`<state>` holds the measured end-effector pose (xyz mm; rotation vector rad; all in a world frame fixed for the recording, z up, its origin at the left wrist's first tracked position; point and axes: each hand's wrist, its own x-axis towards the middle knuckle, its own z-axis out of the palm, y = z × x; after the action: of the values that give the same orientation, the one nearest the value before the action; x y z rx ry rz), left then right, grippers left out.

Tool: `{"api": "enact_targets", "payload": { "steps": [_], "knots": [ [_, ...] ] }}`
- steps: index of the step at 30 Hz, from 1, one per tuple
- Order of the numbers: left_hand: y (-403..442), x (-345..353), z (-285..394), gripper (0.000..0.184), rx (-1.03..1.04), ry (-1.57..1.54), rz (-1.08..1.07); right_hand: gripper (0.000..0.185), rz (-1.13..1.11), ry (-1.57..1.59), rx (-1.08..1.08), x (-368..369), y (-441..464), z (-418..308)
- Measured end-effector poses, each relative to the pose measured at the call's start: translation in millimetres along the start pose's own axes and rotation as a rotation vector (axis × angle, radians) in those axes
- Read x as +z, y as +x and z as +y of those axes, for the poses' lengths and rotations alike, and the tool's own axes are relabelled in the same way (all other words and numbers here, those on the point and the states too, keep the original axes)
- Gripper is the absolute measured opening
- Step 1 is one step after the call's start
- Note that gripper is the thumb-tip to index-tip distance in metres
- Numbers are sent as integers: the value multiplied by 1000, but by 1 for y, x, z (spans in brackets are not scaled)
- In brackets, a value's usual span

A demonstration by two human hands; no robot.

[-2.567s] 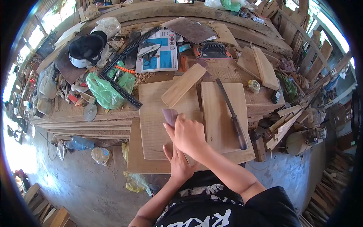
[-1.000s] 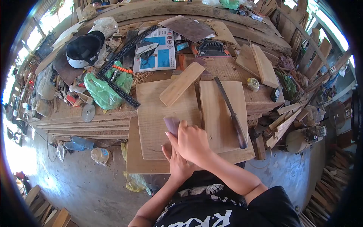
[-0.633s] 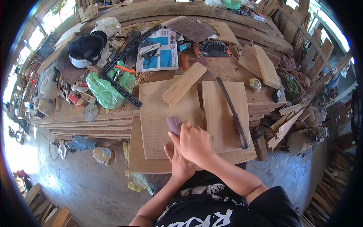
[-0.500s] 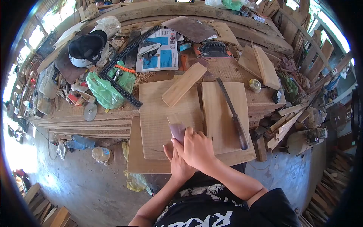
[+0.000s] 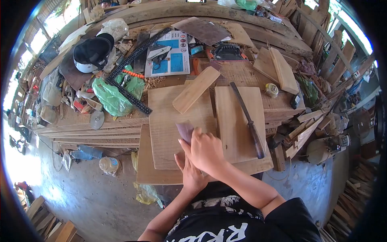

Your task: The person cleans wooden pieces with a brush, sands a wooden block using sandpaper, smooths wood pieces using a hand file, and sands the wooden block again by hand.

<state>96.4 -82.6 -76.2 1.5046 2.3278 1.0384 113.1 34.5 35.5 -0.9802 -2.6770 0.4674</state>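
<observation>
My right hand (image 5: pixel 206 151) is closed on a purplish-brown sheet that looks like sandpaper (image 5: pixel 184 130), folded around something above the wide wooden board (image 5: pixel 163 133). Below and partly under it, my left hand (image 5: pixel 192 177) is closed too; what its fingers grip is hidden by the right hand. Just beyond the hands, a short wooden block (image 5: pixel 196 89) lies slanted across the board. On a second board (image 5: pixel 234 121) to the right rests a file (image 5: pixel 244 107) with a dark handle.
Behind the boards are a black metal square (image 5: pixel 128 94), a green plastic bag (image 5: pixel 111 97), a cap (image 5: pixel 92 54) and a printed blue-and-white sheet (image 5: pixel 171 62). A tape measure (image 5: pixel 271 90) and wood offcuts (image 5: pixel 283 70) sit at the right. Bottles (image 5: pixel 109 164) stand on the floor at left.
My right hand has slid a little forward and left with the sandpaper. The pale wooden tip that stuck out past the sheet is now covered. My left hand has hardly moved.
</observation>
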Motion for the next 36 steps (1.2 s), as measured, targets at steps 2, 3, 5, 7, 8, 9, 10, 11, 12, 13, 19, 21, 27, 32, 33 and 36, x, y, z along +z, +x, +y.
{"api": "enact_targets", "payload": {
  "steps": [2, 3, 5, 7, 8, 9, 10, 11, 12, 13, 19, 21, 27, 32, 33, 36],
  "knots": [
    [1, 2, -1, 102, 31, 200, -53, 49, 7, -6, -25, -2, -18, 4],
    [1, 2, -3, 100, 12, 162, -81, 49, 13, -7, -31, -3, -24, 5],
    [0, 2, -6, 96, -22, 88, -138, 50, 31, -8, -39, -5, -30, 7],
    [2, 4, -2, 100, -13, 142, -64, 50, 1, -9, -33, -5, -23, 6],
    [3, 4, 0, 102, -8, 172, -26, 49, -12, -7, -31, -5, -16, 5],
    [2, 3, 0, 104, -12, 133, -36, 50, -11, 4, -23, -5, -7, 3],
    [2, 2, -1, 107, -16, 95, -44, 50, -8, 15, -17, -4, 3, 1],
    [2, 1, -1, 110, -20, 57, -52, 50, -6, 26, -11, -3, 13, -1],
    [2, 1, -2, 108, -26, 6, -21, 50, -4, 38, -3, 1, 21, -2],
    [1, 2, -2, 106, -31, -46, 10, 49, 2, 24, 0, 3, 27, -3],
    [2, -1, -1, 106, -27, -43, -20, 49, 12, 10, -1, -2, 11, -1],
    [0, 0, -4, 105, -26, 31, -89, 50, 17, 12, -32, -3, -16, 5],
    [1, 5, -6, 94, -28, 136, -108, 49, 1, 2, -43, -6, -32, 10],
    [0, 3, -4, 114, 9, -21, 22, 51, -15, -12, -19, 2, 14, 2],
    [1, 2, -3, 112, -14, -40, 23, 51, -18, -2, -12, 3, 23, 0],
    [2, 0, -1, 110, -41, -66, 22, 52, -16, 20, 9, 3, 32, -4]
  ]
}}
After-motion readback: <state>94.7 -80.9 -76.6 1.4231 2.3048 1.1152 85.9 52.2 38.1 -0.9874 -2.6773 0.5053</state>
